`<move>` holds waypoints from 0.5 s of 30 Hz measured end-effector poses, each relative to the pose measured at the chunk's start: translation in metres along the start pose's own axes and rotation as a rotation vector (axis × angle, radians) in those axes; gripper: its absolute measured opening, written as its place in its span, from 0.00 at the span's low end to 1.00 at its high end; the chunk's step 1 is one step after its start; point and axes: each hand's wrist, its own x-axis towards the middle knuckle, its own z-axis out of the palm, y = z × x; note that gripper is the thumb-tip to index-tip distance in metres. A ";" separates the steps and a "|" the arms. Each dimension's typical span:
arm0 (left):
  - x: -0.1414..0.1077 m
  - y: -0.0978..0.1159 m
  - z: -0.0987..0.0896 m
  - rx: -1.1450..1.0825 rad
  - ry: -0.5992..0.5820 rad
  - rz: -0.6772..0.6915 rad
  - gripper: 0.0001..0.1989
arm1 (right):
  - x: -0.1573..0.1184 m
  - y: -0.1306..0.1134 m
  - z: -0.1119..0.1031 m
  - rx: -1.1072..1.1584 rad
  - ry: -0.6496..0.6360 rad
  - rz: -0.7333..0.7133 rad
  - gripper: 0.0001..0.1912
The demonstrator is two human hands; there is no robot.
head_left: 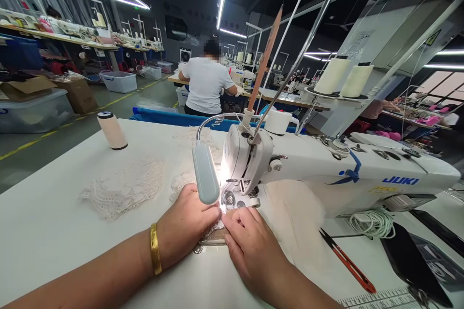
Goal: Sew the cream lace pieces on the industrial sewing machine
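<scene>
A white sewing machine [308, 159] stands across the table, its needle area lit by a grey lamp [206, 174]. Just in front of the needle, a small piece of white lace [218, 225] lies between my hands. My left hand [188, 222], a gold bangle at its wrist, pinches the lace from the left, partly under the lamp. My right hand [252, 241] presses on the lace edge from the right, fingers bent together. A pile of cream lace [125, 186] lies to the left, and sheer cream fabric [295, 217] spreads right of the needle.
A thread cone [112, 131] stands at the back left. Red-handled snips [348, 263], a ruler [380, 299], a black phone-like object [413, 260] and coiled cord [372, 223] lie at right. Beyond the table, a person in a white shirt [206, 82] sits facing away.
</scene>
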 end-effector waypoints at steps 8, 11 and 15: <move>0.001 0.001 -0.008 -0.065 0.023 0.055 0.15 | 0.002 0.004 0.000 0.003 -0.033 0.014 0.14; 0.001 0.000 -0.010 -0.058 -0.011 0.063 0.14 | 0.001 0.005 -0.002 0.046 -0.021 0.013 0.15; 0.001 0.000 -0.014 -0.078 -0.059 0.046 0.15 | -0.001 0.005 -0.003 0.089 0.012 -0.002 0.16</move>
